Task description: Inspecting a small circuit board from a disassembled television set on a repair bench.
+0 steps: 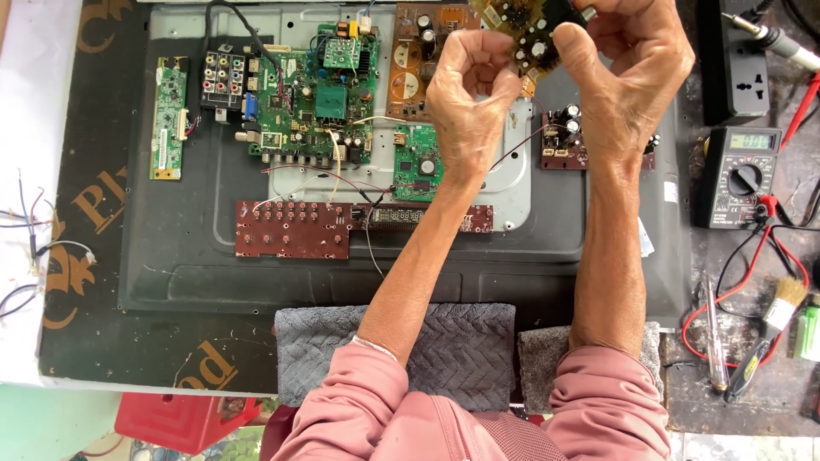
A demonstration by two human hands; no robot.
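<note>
Small circuit board (531, 34) | your left hand (471, 90) and right hand (632, 72) both pinch it | above opened television back (171, 248)

Both forearms stretched forward over the opened television back (171, 248), pink sleeves pushed to the elbows. Left hand (468, 90) curled, fingers bent inward, pinching the small circuit board (530, 34) above the television's upper edge. Right hand (632, 64) gripping the same board's other side.
</note>
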